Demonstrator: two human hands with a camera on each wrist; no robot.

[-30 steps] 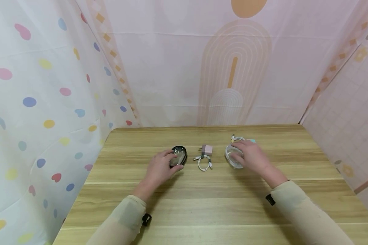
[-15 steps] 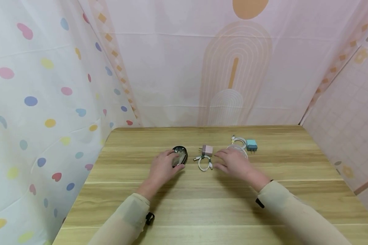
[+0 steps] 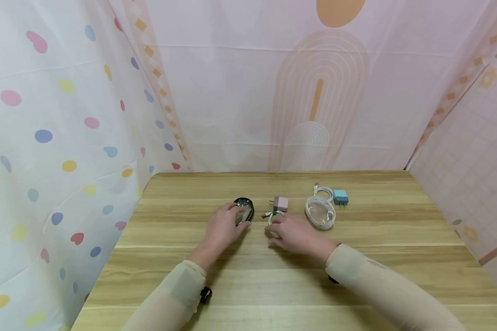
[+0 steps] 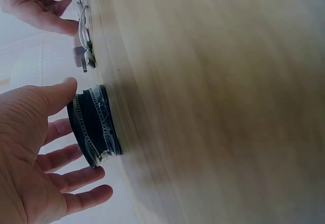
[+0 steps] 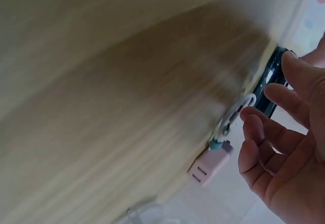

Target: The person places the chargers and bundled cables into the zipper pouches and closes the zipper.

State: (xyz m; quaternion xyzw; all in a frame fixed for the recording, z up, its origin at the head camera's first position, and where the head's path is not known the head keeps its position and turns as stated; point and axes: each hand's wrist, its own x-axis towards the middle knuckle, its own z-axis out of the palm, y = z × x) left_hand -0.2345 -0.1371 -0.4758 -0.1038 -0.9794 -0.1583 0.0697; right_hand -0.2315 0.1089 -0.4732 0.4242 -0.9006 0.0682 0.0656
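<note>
A round black zip case (image 3: 246,214) with a see-through top lies flat on the table, left of centre. My left hand (image 3: 223,224) rests at its left side; in the left wrist view, thumb and relaxed fingers spread around the upper rim of that zip case (image 4: 95,125). My right hand (image 3: 296,234) hovers low over the small coiled white cable (image 3: 270,219), covering part of it. Its fingers are loosely bent and hold nothing in the right wrist view, where the white cable (image 5: 228,117) lies just beyond the fingertips. Behind the cable sits a pink charger plug (image 3: 280,203).
To the right lies a clear round case (image 3: 320,213) with a white rim. Behind it are another coiled white cable (image 3: 325,191) and a teal charger plug (image 3: 340,197). The wooden table (image 3: 248,285) meets patterned curtains (image 3: 215,101) at its back edge.
My right hand has left the clear round case and moved left and nearer to me, over the small white cable. The left hand stays at the black zip case.
</note>
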